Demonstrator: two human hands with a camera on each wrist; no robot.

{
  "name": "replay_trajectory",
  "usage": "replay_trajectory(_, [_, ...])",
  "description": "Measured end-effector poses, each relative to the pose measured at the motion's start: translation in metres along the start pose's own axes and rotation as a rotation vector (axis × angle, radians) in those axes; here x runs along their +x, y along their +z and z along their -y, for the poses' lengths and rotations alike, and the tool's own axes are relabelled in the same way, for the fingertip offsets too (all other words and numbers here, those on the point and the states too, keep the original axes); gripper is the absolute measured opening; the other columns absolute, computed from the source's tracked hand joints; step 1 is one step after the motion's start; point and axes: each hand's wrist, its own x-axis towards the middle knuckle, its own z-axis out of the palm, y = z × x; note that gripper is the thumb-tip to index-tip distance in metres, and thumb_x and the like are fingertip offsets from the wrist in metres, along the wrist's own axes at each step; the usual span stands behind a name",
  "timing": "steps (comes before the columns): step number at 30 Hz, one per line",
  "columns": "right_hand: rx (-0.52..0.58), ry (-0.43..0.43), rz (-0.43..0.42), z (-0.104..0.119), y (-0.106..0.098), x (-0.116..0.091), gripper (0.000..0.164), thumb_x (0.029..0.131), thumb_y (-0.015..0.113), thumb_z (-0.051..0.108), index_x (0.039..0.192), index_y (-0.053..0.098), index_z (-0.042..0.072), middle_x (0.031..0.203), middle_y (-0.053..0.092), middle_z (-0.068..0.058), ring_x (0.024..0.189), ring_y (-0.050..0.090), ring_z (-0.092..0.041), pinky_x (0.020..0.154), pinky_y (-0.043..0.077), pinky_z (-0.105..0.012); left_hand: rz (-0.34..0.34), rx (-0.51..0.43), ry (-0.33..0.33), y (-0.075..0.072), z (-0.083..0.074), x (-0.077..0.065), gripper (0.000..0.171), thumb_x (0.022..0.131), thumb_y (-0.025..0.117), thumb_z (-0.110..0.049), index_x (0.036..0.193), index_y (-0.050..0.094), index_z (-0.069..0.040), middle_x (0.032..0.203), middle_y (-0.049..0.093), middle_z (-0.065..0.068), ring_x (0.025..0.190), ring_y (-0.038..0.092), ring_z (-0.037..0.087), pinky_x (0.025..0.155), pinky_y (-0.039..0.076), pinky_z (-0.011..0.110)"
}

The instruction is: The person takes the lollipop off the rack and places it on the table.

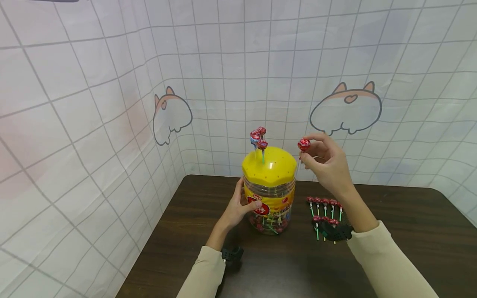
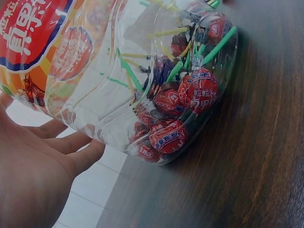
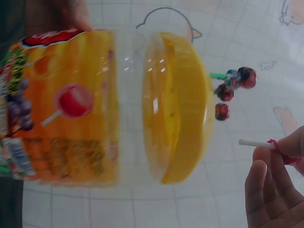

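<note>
A clear plastic candy jar (image 1: 273,203) with a yellow lid (image 1: 277,171) stands upright on the table. Several lollipops (image 1: 262,144) poke up from the lid's left side, heads upward. My left hand (image 1: 234,211) grips the jar's left side, its thumb lying across the front label. Beside the lid's right edge, my right hand (image 1: 329,165) pinches a red-wrapped lollipop (image 1: 303,144) between thumb and fingers. Its white stick (image 3: 255,143) points down, apart from the lid. Inside the jar's bottom, more wrapped lollipops (image 2: 198,90) lie jumbled with green and yellow sticks.
Two rows of red lollipops (image 1: 325,202) lie on the dark wooden table (image 1: 283,269) right of the jar, partly hidden by the black strap (image 1: 335,231) on my right wrist. A white gridded curtain (image 1: 231,82) with cartoon animal drawings hangs behind and to the left.
</note>
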Motion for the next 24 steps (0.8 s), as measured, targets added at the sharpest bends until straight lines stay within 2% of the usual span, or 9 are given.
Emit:
replay_trajectory(5, [-0.014, 0.041, -0.016, -0.015, -0.015, -0.023, 0.035, 0.096, 0.067, 0.002, 0.130, 0.060, 0.006, 0.097, 0.072, 0.001, 0.074, 0.065, -0.010, 0.067, 0.057, -0.020, 0.002, -0.001, 0.003, -0.001, -0.001, 0.000, 0.091, 0.091, 0.075, -0.047, 0.159, 0.015, -0.041, 0.145, 0.040, 0.012, 0.126, 0.056, 0.029, 0.104, 0.053, 0.047])
replay_trajectory(12, [-0.024, 0.116, -0.054, -0.040, -0.029, -0.053, 0.038, 0.096, 0.067, 0.001, 0.132, 0.057, 0.000, 0.094, 0.069, 0.011, 0.074, 0.068, -0.011, 0.066, 0.058, -0.021, 0.003, -0.006, 0.023, -0.004, 0.001, 0.001, 0.092, 0.091, 0.075, -0.045, 0.159, 0.013, -0.041, 0.146, 0.040, 0.012, 0.127, 0.056, 0.030, 0.103, 0.053, 0.047])
replay_trajectory(16, [-0.043, 0.167, -0.073, -0.055, -0.036, -0.070, 0.039, 0.095, 0.069, 0.002, 0.133, 0.058, 0.003, 0.090, 0.069, 0.013, 0.071, 0.069, -0.011, 0.065, 0.058, -0.022, -0.009, 0.029, 0.015, -0.003, 0.000, 0.000, 0.094, 0.090, 0.074, -0.051, 0.159, 0.010, -0.044, 0.149, 0.039, 0.010, 0.131, 0.052, 0.030, 0.105, 0.052, 0.049])
replay_trajectory(24, [-0.085, 0.258, -0.080, -0.079, -0.049, -0.097, 0.039, 0.096, 0.069, 0.005, 0.133, 0.056, 0.001, 0.089, 0.071, -0.001, 0.069, 0.067, -0.009, 0.061, 0.056, -0.022, -0.027, 0.057, 0.000, 0.001, 0.000, -0.001, 0.096, 0.088, 0.074, -0.055, 0.158, 0.009, -0.044, 0.149, 0.038, 0.013, 0.134, 0.049, 0.034, 0.107, 0.049, 0.053])
